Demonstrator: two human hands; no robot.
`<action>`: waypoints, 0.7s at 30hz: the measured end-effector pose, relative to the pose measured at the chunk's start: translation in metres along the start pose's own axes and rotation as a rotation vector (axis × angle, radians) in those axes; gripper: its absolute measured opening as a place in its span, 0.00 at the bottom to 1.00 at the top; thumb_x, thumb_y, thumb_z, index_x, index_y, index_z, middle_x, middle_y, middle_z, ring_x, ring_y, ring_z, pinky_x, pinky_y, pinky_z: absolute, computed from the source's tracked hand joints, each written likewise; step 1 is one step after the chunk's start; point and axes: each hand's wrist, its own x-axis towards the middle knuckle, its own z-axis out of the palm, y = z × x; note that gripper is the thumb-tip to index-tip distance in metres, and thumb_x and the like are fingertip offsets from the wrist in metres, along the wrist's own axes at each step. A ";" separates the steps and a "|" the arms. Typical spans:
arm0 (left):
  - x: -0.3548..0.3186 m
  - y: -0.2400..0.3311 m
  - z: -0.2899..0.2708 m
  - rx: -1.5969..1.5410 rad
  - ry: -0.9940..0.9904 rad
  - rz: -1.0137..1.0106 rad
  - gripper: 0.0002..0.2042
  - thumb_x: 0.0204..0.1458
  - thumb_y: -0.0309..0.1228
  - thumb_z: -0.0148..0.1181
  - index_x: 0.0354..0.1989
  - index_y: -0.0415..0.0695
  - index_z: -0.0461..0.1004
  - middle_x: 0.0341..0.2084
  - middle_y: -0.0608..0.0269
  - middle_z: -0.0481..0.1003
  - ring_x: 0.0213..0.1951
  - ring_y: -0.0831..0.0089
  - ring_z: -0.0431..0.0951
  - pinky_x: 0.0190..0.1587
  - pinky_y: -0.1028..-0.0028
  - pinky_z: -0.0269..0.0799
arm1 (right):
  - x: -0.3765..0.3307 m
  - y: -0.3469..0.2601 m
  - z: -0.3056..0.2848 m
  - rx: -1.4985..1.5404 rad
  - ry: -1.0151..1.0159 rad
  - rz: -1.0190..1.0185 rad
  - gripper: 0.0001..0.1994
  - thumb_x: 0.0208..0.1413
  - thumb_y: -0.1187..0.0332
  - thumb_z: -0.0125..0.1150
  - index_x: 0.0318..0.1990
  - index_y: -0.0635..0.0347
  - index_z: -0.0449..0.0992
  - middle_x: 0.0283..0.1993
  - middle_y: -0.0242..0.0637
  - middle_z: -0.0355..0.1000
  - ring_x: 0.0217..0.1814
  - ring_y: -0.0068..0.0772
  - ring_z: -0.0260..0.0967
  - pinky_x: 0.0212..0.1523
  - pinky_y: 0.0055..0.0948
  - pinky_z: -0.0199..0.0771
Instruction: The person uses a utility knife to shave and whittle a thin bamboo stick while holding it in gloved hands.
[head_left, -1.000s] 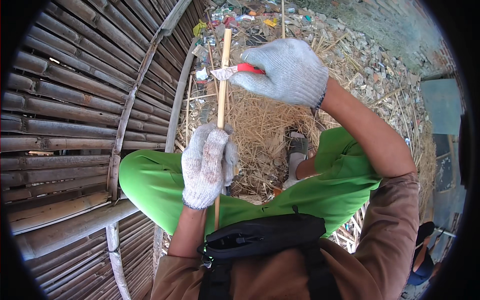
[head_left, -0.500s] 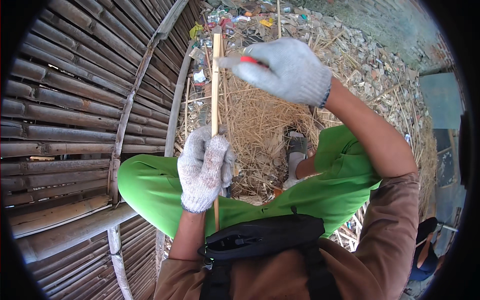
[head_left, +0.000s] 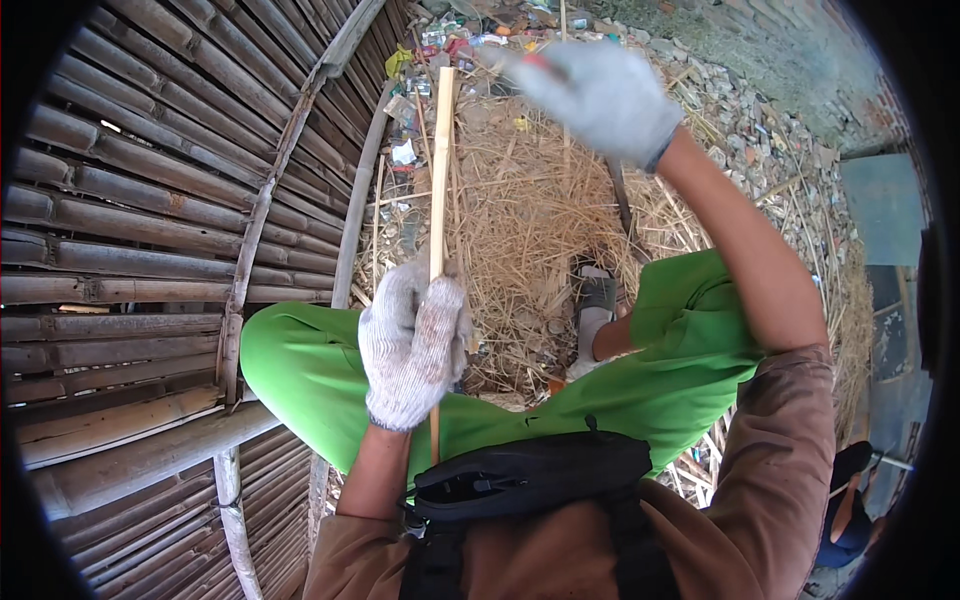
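The left glove [head_left: 410, 345] is off-white, smudged brown; the right glove [head_left: 600, 100] is pale grey, edged in dark blue. The stick [head_left: 441, 170] is light straw-yellow, and the blurred knife [head_left: 537, 62] shows red. The trousers [head_left: 300, 360] are plain bright green, the shirt [head_left: 540, 550] brown, the bag [head_left: 540, 470] black. At left, the bamboo wall [head_left: 130, 210] is striped grey-brown; at far right, the stone wall [head_left: 720, 40] is mottled grey-green.

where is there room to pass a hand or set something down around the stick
A hand could probably pass between the bamboo strip and the gloved right hand, above the loose straw. That straw, between strip and sandal, could take something set down, though not bare. Crowded: litter at the top and rubble along the wall.
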 end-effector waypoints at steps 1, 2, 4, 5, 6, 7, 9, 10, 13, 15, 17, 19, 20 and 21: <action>-0.007 0.003 -0.003 -0.035 -0.005 -0.006 0.11 0.72 0.33 0.59 0.53 0.38 0.74 0.22 0.63 0.76 0.14 0.85 0.68 0.15 0.80 0.62 | 0.013 0.045 -0.018 -0.073 0.108 0.153 0.42 0.69 0.25 0.38 0.32 0.56 0.83 0.25 0.43 0.79 0.32 0.45 0.83 0.36 0.49 0.82; -0.011 0.002 -0.010 -0.070 0.020 -0.018 0.10 0.72 0.33 0.60 0.53 0.39 0.74 0.22 0.64 0.76 0.14 0.85 0.68 0.15 0.80 0.62 | 0.013 0.050 -0.037 -0.007 0.237 0.130 0.35 0.72 0.35 0.44 0.35 0.59 0.83 0.28 0.49 0.79 0.33 0.51 0.82 0.38 0.48 0.80; -0.003 -0.003 -0.007 -0.062 0.038 -0.049 0.10 0.72 0.33 0.60 0.52 0.39 0.73 0.22 0.64 0.77 0.14 0.84 0.69 0.14 0.80 0.62 | 0.003 0.053 -0.057 0.032 0.359 0.090 0.28 0.74 0.45 0.50 0.38 0.63 0.84 0.31 0.56 0.79 0.35 0.57 0.80 0.39 0.48 0.78; -0.003 -0.004 -0.004 -0.085 0.031 -0.073 0.10 0.72 0.33 0.60 0.53 0.40 0.73 0.23 0.63 0.77 0.14 0.84 0.68 0.14 0.80 0.62 | -0.003 0.050 -0.040 0.086 0.373 0.051 0.34 0.71 0.35 0.45 0.35 0.59 0.83 0.28 0.48 0.78 0.32 0.49 0.81 0.37 0.48 0.79; -0.001 -0.005 -0.001 -0.108 0.011 -0.090 0.10 0.72 0.33 0.60 0.53 0.40 0.73 0.23 0.63 0.77 0.13 0.85 0.68 0.14 0.80 0.62 | -0.010 0.042 -0.032 0.132 0.396 0.021 0.41 0.68 0.25 0.39 0.33 0.55 0.82 0.24 0.41 0.78 0.30 0.41 0.82 0.36 0.47 0.80; -0.001 -0.005 -0.002 -0.077 0.009 -0.088 0.10 0.72 0.33 0.59 0.53 0.39 0.73 0.24 0.63 0.77 0.13 0.85 0.68 0.14 0.80 0.62 | -0.013 0.016 -0.024 0.135 0.241 0.087 0.39 0.69 0.27 0.41 0.35 0.54 0.84 0.25 0.42 0.77 0.30 0.44 0.81 0.37 0.47 0.81; -0.003 -0.007 -0.003 -0.046 0.022 -0.086 0.10 0.72 0.33 0.59 0.53 0.39 0.73 0.24 0.63 0.77 0.14 0.85 0.68 0.15 0.80 0.62 | -0.016 -0.016 -0.015 0.112 -0.083 -0.027 0.35 0.70 0.31 0.45 0.37 0.53 0.85 0.28 0.47 0.79 0.34 0.51 0.82 0.40 0.49 0.81; -0.002 -0.006 -0.003 -0.032 0.045 -0.069 0.10 0.72 0.32 0.59 0.53 0.39 0.73 0.24 0.63 0.77 0.14 0.85 0.68 0.15 0.80 0.62 | -0.019 -0.029 -0.009 0.121 -0.075 -0.017 0.35 0.70 0.31 0.45 0.37 0.53 0.85 0.28 0.47 0.79 0.34 0.51 0.82 0.40 0.49 0.81; -0.002 -0.005 0.001 -0.006 0.036 -0.033 0.10 0.72 0.32 0.59 0.52 0.39 0.73 0.23 0.63 0.77 0.14 0.85 0.68 0.16 0.80 0.62 | -0.032 -0.050 0.006 0.186 -0.195 -0.168 0.33 0.70 0.33 0.48 0.36 0.53 0.85 0.29 0.49 0.79 0.34 0.54 0.81 0.39 0.52 0.81; 0.000 -0.002 0.004 0.014 0.027 -0.020 0.10 0.72 0.32 0.58 0.52 0.38 0.73 0.23 0.63 0.77 0.14 0.85 0.68 0.16 0.80 0.62 | -0.035 -0.052 0.009 0.189 -0.140 -0.251 0.31 0.69 0.34 0.50 0.34 0.52 0.84 0.29 0.49 0.79 0.35 0.56 0.81 0.39 0.53 0.80; 0.001 -0.003 0.005 0.037 0.020 -0.007 0.10 0.72 0.32 0.58 0.52 0.38 0.73 0.23 0.62 0.77 0.14 0.85 0.68 0.16 0.80 0.63 | -0.036 -0.052 0.012 0.189 -0.129 -0.272 0.33 0.70 0.33 0.48 0.32 0.53 0.83 0.28 0.48 0.78 0.33 0.55 0.81 0.38 0.53 0.80; 0.001 -0.007 0.003 0.088 0.021 0.029 0.10 0.72 0.32 0.58 0.51 0.37 0.73 0.23 0.62 0.77 0.14 0.85 0.68 0.16 0.79 0.63 | -0.031 -0.049 0.014 0.191 -0.116 -0.293 0.34 0.70 0.32 0.46 0.30 0.53 0.82 0.26 0.48 0.78 0.32 0.54 0.80 0.36 0.53 0.80; 0.000 -0.008 0.000 0.093 0.026 0.027 0.10 0.72 0.32 0.58 0.51 0.37 0.73 0.23 0.62 0.77 0.14 0.85 0.68 0.16 0.79 0.63 | -0.023 -0.043 0.015 0.138 -0.094 -0.266 0.36 0.71 0.31 0.44 0.29 0.54 0.81 0.25 0.47 0.77 0.30 0.52 0.80 0.34 0.52 0.80; -0.002 -0.010 -0.002 0.137 0.021 0.073 0.10 0.72 0.32 0.59 0.51 0.37 0.73 0.23 0.62 0.77 0.14 0.85 0.69 0.16 0.79 0.63 | -0.015 -0.032 0.012 0.079 -0.076 -0.232 0.37 0.72 0.31 0.42 0.28 0.54 0.80 0.23 0.46 0.76 0.27 0.50 0.80 0.32 0.50 0.79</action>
